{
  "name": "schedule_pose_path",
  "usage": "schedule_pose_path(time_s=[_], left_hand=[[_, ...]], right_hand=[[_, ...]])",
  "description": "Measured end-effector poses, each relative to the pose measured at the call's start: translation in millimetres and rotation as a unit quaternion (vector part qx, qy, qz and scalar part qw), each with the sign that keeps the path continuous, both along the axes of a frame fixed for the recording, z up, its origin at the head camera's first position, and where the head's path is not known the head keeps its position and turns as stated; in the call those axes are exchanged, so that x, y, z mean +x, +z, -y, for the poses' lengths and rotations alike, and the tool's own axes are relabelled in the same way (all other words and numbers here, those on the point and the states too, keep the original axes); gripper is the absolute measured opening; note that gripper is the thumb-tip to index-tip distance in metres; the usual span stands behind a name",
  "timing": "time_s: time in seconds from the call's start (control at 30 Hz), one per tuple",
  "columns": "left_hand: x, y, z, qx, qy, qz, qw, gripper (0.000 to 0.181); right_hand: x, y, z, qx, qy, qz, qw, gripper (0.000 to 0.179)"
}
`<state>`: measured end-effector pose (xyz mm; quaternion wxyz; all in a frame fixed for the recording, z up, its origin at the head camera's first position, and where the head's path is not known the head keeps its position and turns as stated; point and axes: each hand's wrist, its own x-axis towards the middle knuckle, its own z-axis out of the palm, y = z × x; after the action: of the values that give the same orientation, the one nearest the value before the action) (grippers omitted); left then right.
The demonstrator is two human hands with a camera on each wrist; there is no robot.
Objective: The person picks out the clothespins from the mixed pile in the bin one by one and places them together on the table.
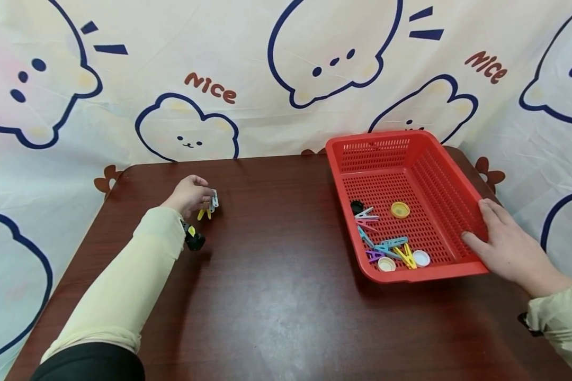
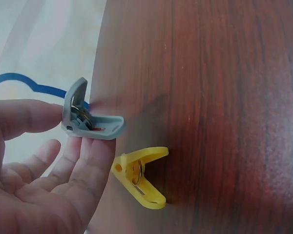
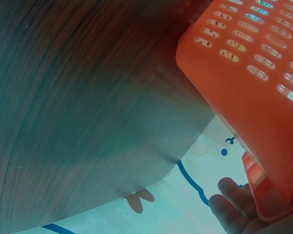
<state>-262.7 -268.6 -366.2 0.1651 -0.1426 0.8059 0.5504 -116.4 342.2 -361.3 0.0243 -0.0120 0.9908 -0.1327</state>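
Observation:
My left hand point(image 1: 189, 196) is over the far left of the table and pinches a grey clothespin point(image 2: 90, 114) between thumb and fingers. Just beside those fingertips is a yellow clothespin point(image 2: 140, 178), which appears to lie on the tabletop. On the other side, my right hand point(image 1: 517, 251) grips the right rim of a red plastic basket point(image 1: 457, 185). Inside the basket are several clothespins, among them a yellow clothespin point(image 1: 405, 256) and a blue clothespin point(image 1: 392, 243). A yellow cap point(image 1: 400, 210), a white cap point(image 1: 421, 258) and a dark cap point(image 1: 357, 207) lie there too.
The brown wooden table point(image 1: 276, 307) fills the space between the hands. A printed cloth point(image 1: 252, 63) hangs behind it and along both sides. The basket stands at the table's right, near the back edge.

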Motion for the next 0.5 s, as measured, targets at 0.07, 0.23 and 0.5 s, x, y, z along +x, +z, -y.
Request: schedule_pose_path(time_s=[0.07, 0.23, 0.5], left_hand=[[-0.9, 0.0, -1.7, -0.014, -0.002, 0.001, 0.9999, 0.042], [-2.7, -1.7, -4.0, -0.055, -0.013, -0.003, 0.9984, 0.045], [-6.1, -5.5, -7.5, -0.118, -0.028, -0.015, 0.9925, 0.03]], right_hand=[[-0.7, -0.8, 0.2, -0.001, -0.002, 0.001, 1.0, 0.084], [-1.4, -1.5, -0.7, -0.003, -0.006, 0.008, 0.9999, 0.087], [-0.4, -1.1, 0.6, -0.004, -0.005, 0.0, 1.0, 0.084]])
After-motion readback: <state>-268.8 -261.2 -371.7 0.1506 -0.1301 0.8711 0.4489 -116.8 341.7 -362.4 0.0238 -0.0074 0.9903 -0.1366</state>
